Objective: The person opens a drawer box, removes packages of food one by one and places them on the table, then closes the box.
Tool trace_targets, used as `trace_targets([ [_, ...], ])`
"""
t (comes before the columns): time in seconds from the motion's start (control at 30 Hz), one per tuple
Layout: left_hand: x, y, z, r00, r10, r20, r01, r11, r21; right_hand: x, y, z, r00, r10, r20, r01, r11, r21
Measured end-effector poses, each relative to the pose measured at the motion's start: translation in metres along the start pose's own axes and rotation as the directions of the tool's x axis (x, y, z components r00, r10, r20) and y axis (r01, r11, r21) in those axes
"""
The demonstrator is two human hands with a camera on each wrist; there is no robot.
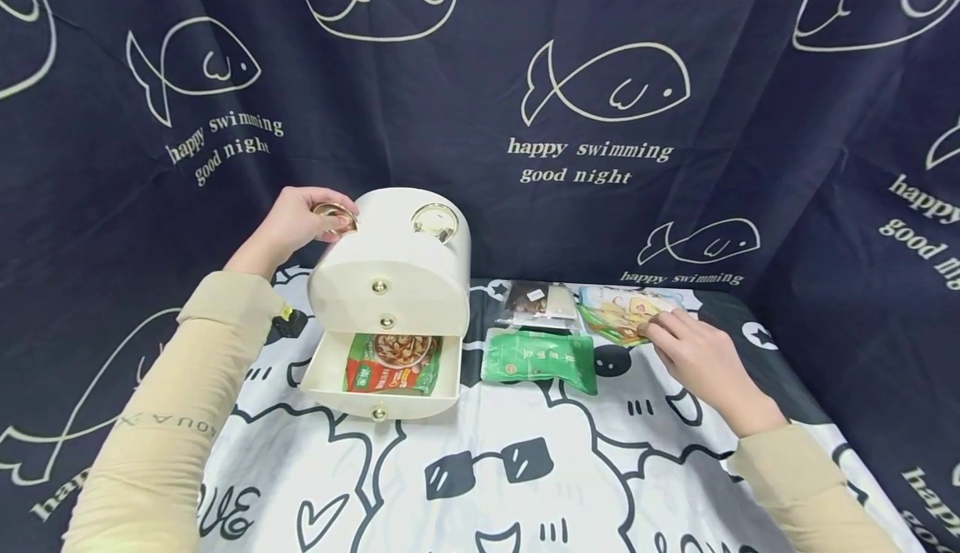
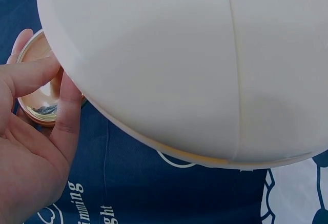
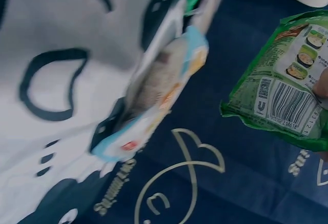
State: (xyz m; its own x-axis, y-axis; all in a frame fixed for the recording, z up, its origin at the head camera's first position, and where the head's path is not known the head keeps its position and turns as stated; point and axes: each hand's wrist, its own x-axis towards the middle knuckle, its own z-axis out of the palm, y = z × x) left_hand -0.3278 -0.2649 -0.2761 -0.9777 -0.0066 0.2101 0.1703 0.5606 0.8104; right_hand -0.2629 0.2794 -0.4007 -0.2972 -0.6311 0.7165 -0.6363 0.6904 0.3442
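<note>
A white rounded cabinet (image 1: 390, 286) with gold round ears on top has its lowest drawer (image 1: 450, 370) pulled out. A red and green food packet (image 1: 390, 363) lies in that drawer. My left hand (image 1: 303, 218) grips the cabinet's left gold ear (image 2: 42, 93), the thumb in front of it and fingers around its edge. Over at the right, my right hand (image 1: 697, 361) pinches a green seasoning packet (image 3: 287, 88) by its edge; its barcode side faces the right wrist camera. Only part of the right hand's fingers shows in that view.
Behind the pinched packet lies a light-blue packet (image 1: 660, 296). A bright green pouch (image 1: 540, 359) and a clear bag with dark contents (image 1: 536, 303) lie between the cabinet and my right hand. A dark blue curtain (image 1: 480, 120) hangs behind the patterned tablecloth (image 1: 570, 495).
</note>
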Motion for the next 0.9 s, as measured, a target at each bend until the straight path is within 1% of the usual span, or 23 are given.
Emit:
trace_targets([
  [0.13, 0.001, 0.001, 0.0, 1.0, 0.003, 0.001, -0.003, 1.0, -0.009, -0.015, 0.008, 0.006, 1.0, -0.009, 0.027, 0.009, 1.0, -0.001],
  [0.23, 0.002, 0.002, 0.0, 1.0, 0.0, 0.004, 0.0, 1.0, -0.016, -0.026, 0.015, 0.01, 0.997, -0.015, 0.078, 0.014, 1.0, 0.004],
  [0.4, 0.0, 0.001, -0.001, 1.0, -0.008, 0.007, 0.008, 1.0, -0.011, -0.045, 0.025, 0.016, 0.985, -0.011, 0.17, 0.008, 1.0, 0.02],
  [0.57, 0.0, 0.001, 0.0, 1.0, -0.009, 0.007, 0.009, 1.0, -0.01, -0.058, 0.03, 0.02, 0.981, -0.021, 0.195, 0.013, 0.999, 0.041],
  [0.9, 0.001, 0.0, 0.0, 1.0, -0.013, 0.008, 0.013, 1.0, -0.02, -0.069, 0.03, 0.023, 0.972, -0.042, 0.232, 0.028, 0.998, 0.062],
])
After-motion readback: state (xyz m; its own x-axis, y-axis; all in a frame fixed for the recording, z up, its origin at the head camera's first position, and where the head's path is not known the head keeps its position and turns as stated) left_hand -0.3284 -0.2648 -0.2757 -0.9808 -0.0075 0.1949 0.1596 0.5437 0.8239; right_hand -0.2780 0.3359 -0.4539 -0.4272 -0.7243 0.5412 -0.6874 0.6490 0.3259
